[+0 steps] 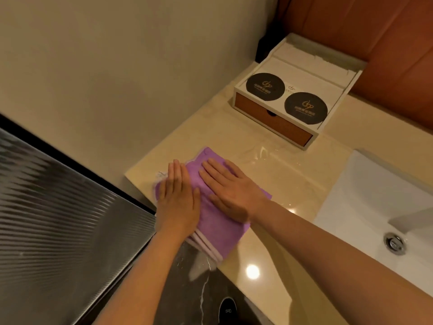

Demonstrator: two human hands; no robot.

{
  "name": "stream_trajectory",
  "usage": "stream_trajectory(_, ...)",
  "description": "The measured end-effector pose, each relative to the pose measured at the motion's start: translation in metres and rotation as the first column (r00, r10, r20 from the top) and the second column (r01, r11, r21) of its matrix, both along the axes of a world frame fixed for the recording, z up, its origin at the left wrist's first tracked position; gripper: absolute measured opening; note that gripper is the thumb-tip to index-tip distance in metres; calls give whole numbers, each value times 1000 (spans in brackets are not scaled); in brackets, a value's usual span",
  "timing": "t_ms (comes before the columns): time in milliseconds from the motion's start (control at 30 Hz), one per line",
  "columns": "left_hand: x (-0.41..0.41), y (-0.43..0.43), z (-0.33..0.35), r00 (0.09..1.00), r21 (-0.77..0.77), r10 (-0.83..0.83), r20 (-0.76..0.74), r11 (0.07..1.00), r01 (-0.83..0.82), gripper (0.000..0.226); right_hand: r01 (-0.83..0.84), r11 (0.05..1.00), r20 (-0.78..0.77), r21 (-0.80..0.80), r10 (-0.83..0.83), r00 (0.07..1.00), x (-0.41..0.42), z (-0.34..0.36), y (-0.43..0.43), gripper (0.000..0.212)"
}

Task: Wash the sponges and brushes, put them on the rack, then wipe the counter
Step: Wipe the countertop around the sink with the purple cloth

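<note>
A person's left hand (178, 195) and right hand (230, 191), fingers straight, press side by side on a folded purple cloth (218, 224) at the left end of the counter (293, 184). The cloth's long axis runs away from the person. A wet patch (264, 153) lies just beyond the right hand.

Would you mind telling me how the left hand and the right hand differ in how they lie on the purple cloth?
The left hand covers the cloth's left edge, by the counter's end; the right hand lies nearer the sink. The left hand's fingers point straight ahead; the right hand's slant leftward. Both lie flat, palms down, pressing the cloth.
</note>
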State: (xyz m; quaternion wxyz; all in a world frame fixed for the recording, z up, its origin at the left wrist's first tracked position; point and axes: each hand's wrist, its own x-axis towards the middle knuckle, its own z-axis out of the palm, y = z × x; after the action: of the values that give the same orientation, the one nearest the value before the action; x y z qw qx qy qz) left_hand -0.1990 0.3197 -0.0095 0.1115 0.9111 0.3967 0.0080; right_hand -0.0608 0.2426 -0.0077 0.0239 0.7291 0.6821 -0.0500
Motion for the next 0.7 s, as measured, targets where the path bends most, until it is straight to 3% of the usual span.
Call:
stream_trajectory(167, 13, 58, -5, 992, 45, -108, -66, 993, 111, 79, 91, 995, -134, 41, -85, 987, 8, 0, 34, 70)
stream_trajectory(300, 38, 69, -2, 999, 127, -49, 5, 991, 48, 69, 211, 976, -173, 48, -200, 964, 18, -2, 53, 77)
stream_trajectory(400, 65, 58, 3, 988, -46, 103, 118, 994, -98, 80, 329, 943, -194, 42, -315, 929, 25, -3, 62, 61)
stream_trajectory(467, 79, 52, -1, 982, -89, 147, 115, 987, -137, 72, 407, 913, -204, 29, -393, 896, 29, -3, 64, 55)
stream_trajectory(633, 91, 58, -16, 994, 82, -35, 108, 996, 26, 75, 543, 840, -250, 16, -522, 815, 32, -4, 58, 56)
stream_trajectory(700, 95, 59, -13, 989, 82, -133, 62, 988, 127, 71, 599, 801, -257, 2, -578, 774, 31, -5, 52, 56)
